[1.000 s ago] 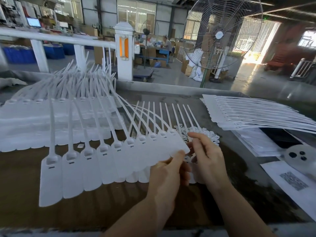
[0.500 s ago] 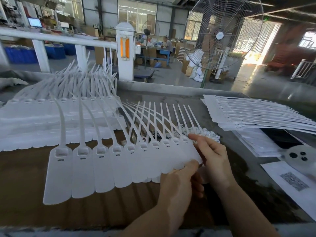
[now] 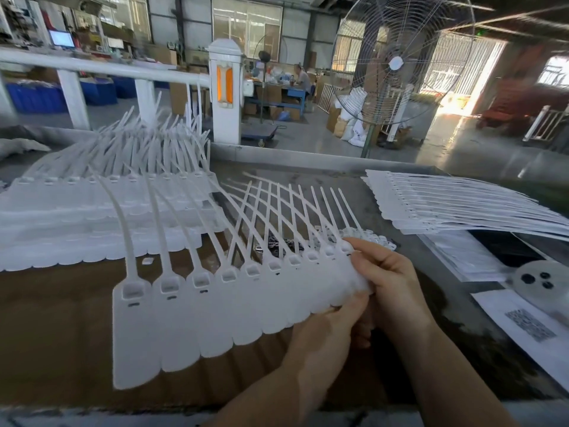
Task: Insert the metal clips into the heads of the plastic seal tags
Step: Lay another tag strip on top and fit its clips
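A white strip of several joined plastic seal tags (image 3: 221, 306) is held above the table, heads up, tails fanning away from me. My left hand (image 3: 326, 331) pinches its right end from below with thumb on top. My right hand (image 3: 388, 285) grips the same end from the right, fingers curled over the last tag. The open square heads (image 3: 200, 280) face up. A small pile of dark metal clips (image 3: 277, 243) lies on the table behind the strip, partly hidden by the tails.
Stacked tag strips (image 3: 101, 217) cover the table's left. Another stack (image 3: 455, 208) lies at the right. Printed papers (image 3: 523, 322) and a round white disc (image 3: 542, 280) sit at the far right. A standing fan (image 3: 397, 63) rises beyond the table's back edge.
The held strip has shifted right and toward me, tilting flatter, with both hands moving along with it. The view has also moved closer.
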The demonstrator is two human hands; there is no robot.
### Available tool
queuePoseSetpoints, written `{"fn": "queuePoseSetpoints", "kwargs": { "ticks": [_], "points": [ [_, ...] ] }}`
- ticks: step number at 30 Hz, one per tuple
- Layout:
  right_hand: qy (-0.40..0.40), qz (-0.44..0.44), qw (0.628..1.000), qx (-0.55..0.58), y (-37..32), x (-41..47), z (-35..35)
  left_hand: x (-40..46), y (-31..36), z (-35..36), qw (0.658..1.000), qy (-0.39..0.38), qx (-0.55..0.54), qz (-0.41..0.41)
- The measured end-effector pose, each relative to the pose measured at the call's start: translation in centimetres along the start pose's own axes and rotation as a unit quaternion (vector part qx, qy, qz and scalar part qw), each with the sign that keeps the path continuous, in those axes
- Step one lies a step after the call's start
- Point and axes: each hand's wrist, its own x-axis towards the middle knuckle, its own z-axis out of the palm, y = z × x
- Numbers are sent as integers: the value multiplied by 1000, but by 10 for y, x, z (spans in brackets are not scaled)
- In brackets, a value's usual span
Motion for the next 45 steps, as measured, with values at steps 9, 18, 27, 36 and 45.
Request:
{"fn": "queuePoseSetpoints", "kwargs": {
  "ticks": [9, 18, 27, 36, 45],
  "points": [
    [120, -54, 990, 55, 4, 9, -9, -9, 0, -13, 990, 82, -110, 41],
    [238, -119, 958, 106, 7, 16, -22, -23, 14, -49, 943, 172, -194, 210],
    [299, -119, 947, -13, 10, 16, -24, 6, 49, -94, 950, 220, -88, 202],
    [284, -103, 929, -215, 16, 19, -21, 47, 70, -136, 905, 267, 287, 164],
    [317, -63, 904, -280, 17, 16, -21, 49, 46, -147, 883, 283, 335, 168]
  ]
}}
